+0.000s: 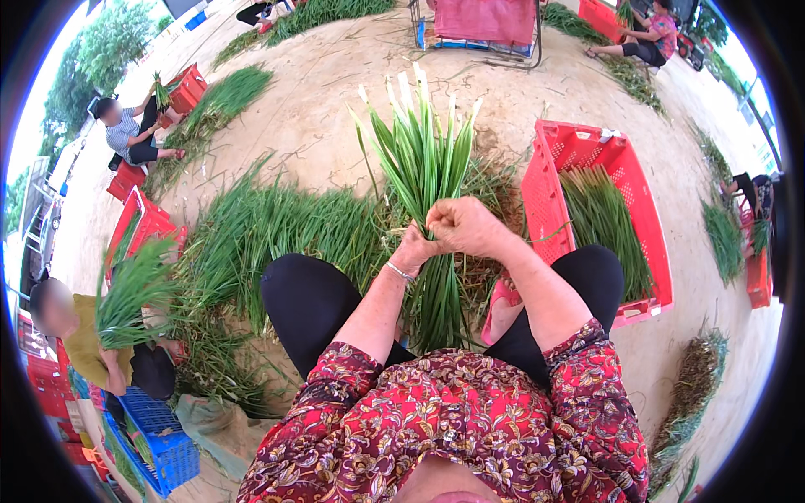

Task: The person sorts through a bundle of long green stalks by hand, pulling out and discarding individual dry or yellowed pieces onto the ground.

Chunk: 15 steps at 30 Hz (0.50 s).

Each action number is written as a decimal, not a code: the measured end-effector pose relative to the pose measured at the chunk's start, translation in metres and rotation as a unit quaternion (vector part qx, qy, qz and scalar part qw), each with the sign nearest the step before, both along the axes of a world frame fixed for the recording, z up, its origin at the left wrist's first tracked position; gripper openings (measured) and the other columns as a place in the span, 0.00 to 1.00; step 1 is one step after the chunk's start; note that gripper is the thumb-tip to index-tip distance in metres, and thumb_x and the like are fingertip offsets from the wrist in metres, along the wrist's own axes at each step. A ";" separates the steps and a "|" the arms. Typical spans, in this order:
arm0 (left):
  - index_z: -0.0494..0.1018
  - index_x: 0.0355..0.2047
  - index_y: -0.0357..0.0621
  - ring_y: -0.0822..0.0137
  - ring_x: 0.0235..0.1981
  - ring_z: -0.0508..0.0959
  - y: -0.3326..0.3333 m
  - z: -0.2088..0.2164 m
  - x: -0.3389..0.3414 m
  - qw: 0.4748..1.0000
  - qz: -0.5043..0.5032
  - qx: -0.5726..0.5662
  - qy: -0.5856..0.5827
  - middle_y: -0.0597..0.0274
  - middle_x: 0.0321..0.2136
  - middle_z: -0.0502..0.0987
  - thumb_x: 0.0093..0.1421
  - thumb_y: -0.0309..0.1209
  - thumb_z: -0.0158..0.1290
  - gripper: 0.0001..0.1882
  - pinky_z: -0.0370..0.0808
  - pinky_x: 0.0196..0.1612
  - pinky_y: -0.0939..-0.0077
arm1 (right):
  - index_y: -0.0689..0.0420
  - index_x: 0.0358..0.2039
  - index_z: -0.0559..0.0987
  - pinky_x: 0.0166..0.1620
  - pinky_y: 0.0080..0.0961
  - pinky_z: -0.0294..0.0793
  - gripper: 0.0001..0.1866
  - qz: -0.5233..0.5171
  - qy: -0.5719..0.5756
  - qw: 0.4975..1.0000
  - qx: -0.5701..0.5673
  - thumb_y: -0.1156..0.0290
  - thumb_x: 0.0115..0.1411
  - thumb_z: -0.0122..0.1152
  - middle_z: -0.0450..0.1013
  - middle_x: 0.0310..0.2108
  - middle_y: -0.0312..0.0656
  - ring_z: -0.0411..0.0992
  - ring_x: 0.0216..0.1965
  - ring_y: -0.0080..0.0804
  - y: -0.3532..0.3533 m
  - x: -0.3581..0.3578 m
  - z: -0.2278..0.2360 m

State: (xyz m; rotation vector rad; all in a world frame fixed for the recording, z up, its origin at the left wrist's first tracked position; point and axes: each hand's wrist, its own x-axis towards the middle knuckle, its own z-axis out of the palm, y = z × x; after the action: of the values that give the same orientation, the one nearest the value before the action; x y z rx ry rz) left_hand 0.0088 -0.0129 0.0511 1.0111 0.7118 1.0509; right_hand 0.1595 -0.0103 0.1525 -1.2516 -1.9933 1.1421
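Note:
In front of me I hold a bunch of long, flat green leaves with pale ends, which look like garlic chives (423,159). The pale ends fan out away from me, and the green tips hang down between my knees. My left hand (411,251) is wrapped round the middle of the bunch. Against its near-right side, my right hand (470,226) is closed with fingers and thumb pinched together just above the left hand. Whatever the right fingertips pinch is too small to make out. Loose chives (277,235) lie heaped on the ground beyond my knees, to the left.
A red plastic crate (537,184) with chives inside stands by my right knee. At left, a person (92,335) holds a bunch beside a blue crate (176,448). Other people sit farther off among crates and piles. A pinkish-red cloth-covered frame (486,25) stands ahead.

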 end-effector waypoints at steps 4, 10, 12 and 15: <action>0.59 0.59 0.41 0.68 0.53 0.70 -0.006 0.023 0.002 0.998 -0.040 -0.036 0.020 0.62 0.52 0.70 0.39 0.19 0.69 0.46 0.68 0.56 0.71 | 0.61 0.34 0.78 0.28 0.12 0.64 0.03 -0.015 0.171 0.983 -0.071 0.77 0.60 0.57 0.72 0.23 0.28 0.64 0.25 0.09 0.007 0.005 0.024; 0.53 0.64 0.42 0.67 0.58 0.64 -0.010 0.014 0.013 1.000 -0.016 0.018 0.015 0.62 0.56 0.66 0.39 0.22 0.71 0.53 0.59 0.63 0.69 | 0.57 0.35 0.80 0.32 0.43 0.75 0.11 -0.161 -0.211 0.921 0.286 0.67 0.53 0.60 0.76 0.24 0.47 0.76 0.28 0.50 0.013 -0.010 -0.007; 0.54 0.63 0.44 0.68 0.57 0.66 -0.008 0.007 0.013 1.000 -0.021 0.008 0.022 0.62 0.56 0.67 0.39 0.22 0.71 0.52 0.62 0.61 0.69 | 0.57 0.33 0.80 0.31 0.43 0.75 0.10 -0.173 -0.207 0.919 0.288 0.68 0.52 0.59 0.76 0.24 0.47 0.76 0.27 0.50 0.018 -0.008 -0.014; 0.58 0.61 0.44 0.69 0.49 0.73 -0.004 -0.001 0.010 1.000 -0.019 -0.012 0.004 0.63 0.51 0.71 0.40 0.18 0.69 0.47 0.72 0.52 0.71 | 0.58 0.31 0.80 0.28 0.34 0.75 0.07 -0.146 -0.051 0.972 0.175 0.70 0.52 0.62 0.76 0.21 0.44 0.76 0.22 0.37 0.018 0.006 -0.011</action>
State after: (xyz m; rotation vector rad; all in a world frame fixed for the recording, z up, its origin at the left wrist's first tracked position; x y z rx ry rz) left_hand 0.0190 -0.0169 0.0500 1.0055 0.7068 1.0039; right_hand 0.1658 0.0075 0.1412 -1.3745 -1.8977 0.5680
